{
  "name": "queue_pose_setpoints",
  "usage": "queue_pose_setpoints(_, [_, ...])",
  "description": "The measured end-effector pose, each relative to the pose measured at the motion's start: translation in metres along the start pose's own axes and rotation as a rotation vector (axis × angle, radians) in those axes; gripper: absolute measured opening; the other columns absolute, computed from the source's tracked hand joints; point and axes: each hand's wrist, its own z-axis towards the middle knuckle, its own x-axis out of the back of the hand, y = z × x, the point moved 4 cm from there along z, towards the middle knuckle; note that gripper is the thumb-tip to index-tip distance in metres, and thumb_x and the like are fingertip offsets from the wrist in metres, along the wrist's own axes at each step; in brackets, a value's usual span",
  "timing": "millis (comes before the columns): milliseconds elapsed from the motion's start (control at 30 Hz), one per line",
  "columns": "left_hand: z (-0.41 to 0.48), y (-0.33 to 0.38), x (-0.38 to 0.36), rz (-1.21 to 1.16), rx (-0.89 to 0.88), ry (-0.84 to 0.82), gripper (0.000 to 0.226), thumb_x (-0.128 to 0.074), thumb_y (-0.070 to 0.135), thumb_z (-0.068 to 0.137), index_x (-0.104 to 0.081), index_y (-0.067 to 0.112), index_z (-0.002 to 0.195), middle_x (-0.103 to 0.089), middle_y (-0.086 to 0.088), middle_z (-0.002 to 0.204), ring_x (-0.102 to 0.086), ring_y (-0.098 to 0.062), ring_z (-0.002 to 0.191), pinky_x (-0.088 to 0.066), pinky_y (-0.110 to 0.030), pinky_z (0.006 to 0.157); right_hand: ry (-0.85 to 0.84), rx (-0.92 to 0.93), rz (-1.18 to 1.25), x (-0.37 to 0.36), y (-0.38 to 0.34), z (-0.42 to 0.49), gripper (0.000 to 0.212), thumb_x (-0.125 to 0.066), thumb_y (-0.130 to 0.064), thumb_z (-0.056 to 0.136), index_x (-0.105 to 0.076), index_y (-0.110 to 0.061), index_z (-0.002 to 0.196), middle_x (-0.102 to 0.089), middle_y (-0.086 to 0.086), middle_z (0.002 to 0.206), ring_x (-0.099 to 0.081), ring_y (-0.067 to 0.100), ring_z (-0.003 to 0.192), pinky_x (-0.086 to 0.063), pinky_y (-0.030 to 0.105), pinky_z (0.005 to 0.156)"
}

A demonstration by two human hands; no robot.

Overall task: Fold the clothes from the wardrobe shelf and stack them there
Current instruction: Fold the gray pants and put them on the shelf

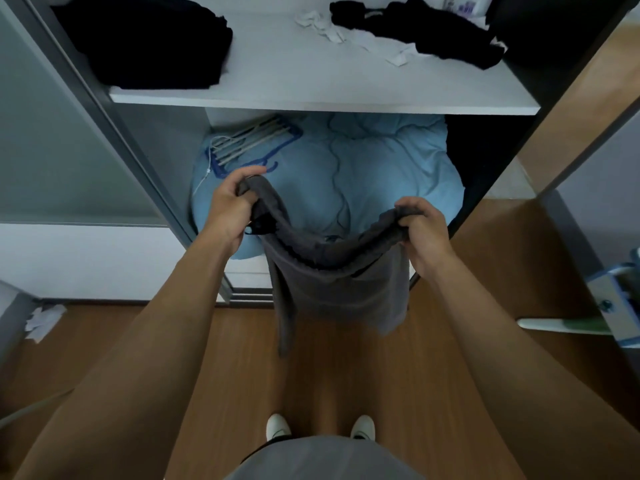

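The white wardrobe shelf point(311, 102) runs across above and beyond your hands. Its front edge is well apart from them, and there is a bare stretch of board in the middle. Up beyond your left hand sits a folded black stack point(145, 43). Up beyond your right hand lies a loose heap of black clothes point(433, 32), with crumpled white pieces point(329, 27) just beside it toward the middle. The grey door frame point(114, 109) slants down on the outer side of your left hand, and the dark side panel point(540, 84) closes the space outside your right. Behind your hands, under the shelf, bulges a light blue duvet point(381, 161), with a bunch of hangers point(249, 140) lying on it just beyond your left hand. Below your hands is open wooden floor point(346, 382), down to your white shoes point(277, 427).

Your left hand point(230, 206) is curled tight round one end of the gathered band of a grey garment point(339, 282). Your right hand point(420, 230) grips the other end, fingers folded over it. The band sags in a curve between your hands, and the rest of the garment hangs down from it in front of the duvet, one narrow strip dangling lowest on your left hand's side.
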Motion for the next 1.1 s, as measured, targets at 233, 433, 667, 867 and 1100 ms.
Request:
queue_pose_setpoints(233, [0.018,0.005,0.014,0.008,0.039,0.192,0.022,-0.063,0.003,0.091,-0.071,0.022,0.085,-0.071,0.002,0.081,-0.066,-0.014,0.078,-0.057,-0.026,0.073,0.152,0.084,-0.186,0.025,-0.012,0.006,0.033,-0.055,0.006,0.094,-0.072,-0.021,0.089,-0.070,-0.002,0.096,-0.066,0.015,0.098,-0.062,0.024,0.069])
queue_pose_setpoints(433, [0.026,-0.017,0.025,0.339,0.083,0.202,0.020,-0.071,-0.003,0.084,-0.069,0.010,0.100,-0.066,-0.008,0.096,-0.062,-0.021,0.087,-0.053,-0.028,0.083,0.479,-0.179,0.228,0.039,0.020,0.006,0.027,-0.041,-0.006,0.100,-0.060,-0.024,0.092,-0.060,0.001,0.105,-0.059,0.021,0.098,-0.062,0.036,0.067])
queue_pose_setpoints(667, [0.017,-0.030,0.037,0.364,0.124,0.239,0.030,-0.049,-0.008,0.089,-0.072,0.006,0.102,-0.066,-0.010,0.089,-0.056,-0.023,0.081,-0.049,-0.018,0.057,0.513,-0.190,0.510,0.034,0.029,-0.004,0.031,-0.042,-0.005,0.098,-0.059,-0.031,0.095,-0.065,0.006,0.117,-0.065,0.025,0.108,-0.059,0.032,0.070])
queue_pose_setpoints(867, [0.001,-0.035,0.028,-0.184,0.496,0.235,0.026,-0.046,0.022,0.099,-0.063,0.020,0.118,-0.064,-0.006,0.114,-0.062,-0.028,0.104,-0.061,-0.044,0.077,0.360,-0.085,0.490,0.023,0.021,-0.004,0.031,-0.042,-0.006,0.098,-0.061,-0.029,0.090,-0.068,0.002,0.107,-0.066,0.023,0.102,-0.058,0.032,0.070])
queue_pose_setpoints(1100, [0.003,-0.016,0.005,-0.276,0.418,-0.051,0.036,-0.046,0.025,0.094,-0.077,0.017,0.079,-0.076,-0.007,0.102,-0.068,-0.028,0.100,-0.054,-0.043,0.097,-0.088,0.075,0.297,-0.002,-0.015,-0.014,0.028,-0.041,0.008,0.095,-0.062,-0.011,0.092,-0.068,0.011,0.098,-0.067,0.020,0.089,-0.056,0.030,0.072])
